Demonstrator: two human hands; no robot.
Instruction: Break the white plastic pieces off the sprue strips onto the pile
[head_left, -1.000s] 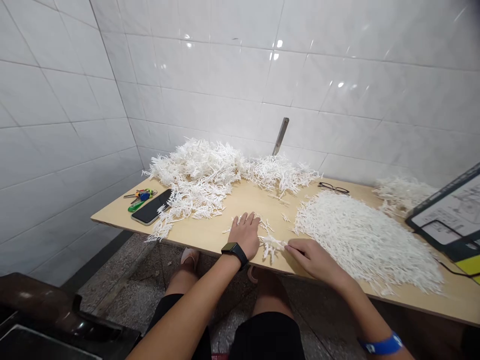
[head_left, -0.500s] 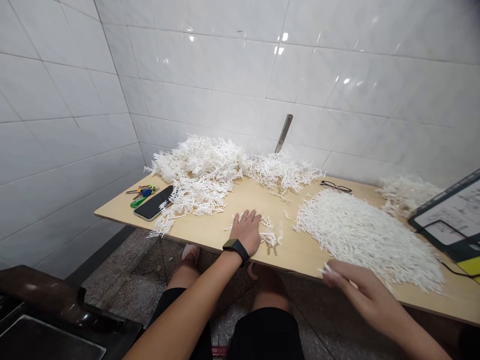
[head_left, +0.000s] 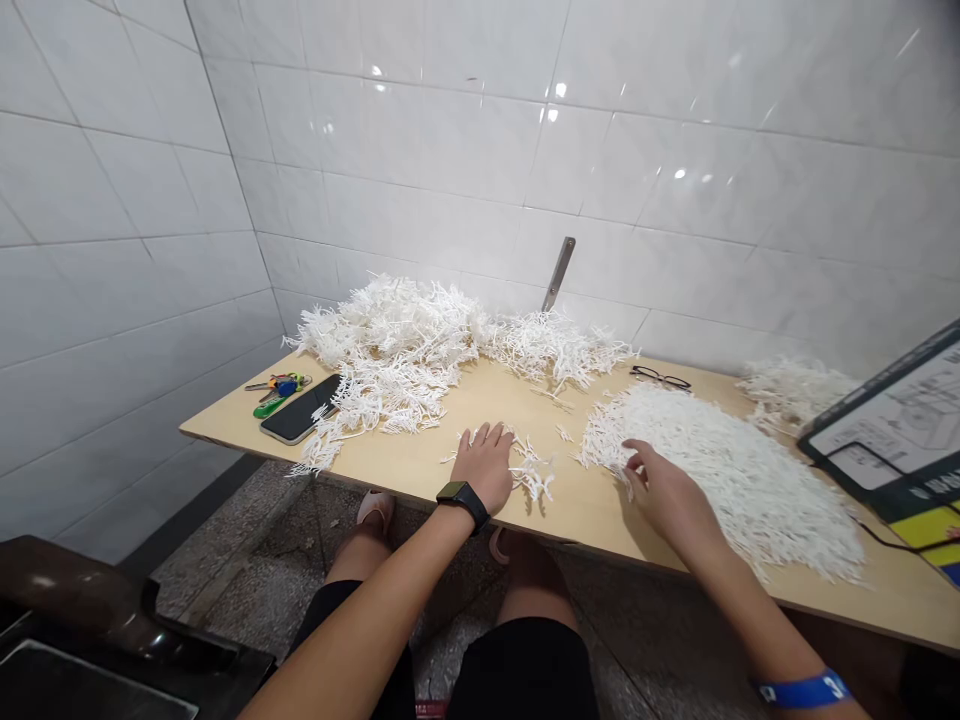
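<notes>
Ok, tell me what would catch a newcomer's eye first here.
First, the tangled heap of white branching pieces on the left of the table, then the flatter white pile on the right. Near the front edge, the left hand lies palm down beside loose white pieces, while the right hand is at that pile's left side.

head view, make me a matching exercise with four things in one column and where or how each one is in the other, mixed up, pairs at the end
Things:
1. Left hand
2. Phone
3. Eyeglasses
4. Right hand

Places and states:
A. Beside the keys, with a dark screen
B. Fingers bent, at the left end of the flat white pile
C. Palm down on the table
D. Just beyond the flat white pile, toward the wall

Right pairs: 1-C, 2-A, 3-D, 4-B
</notes>
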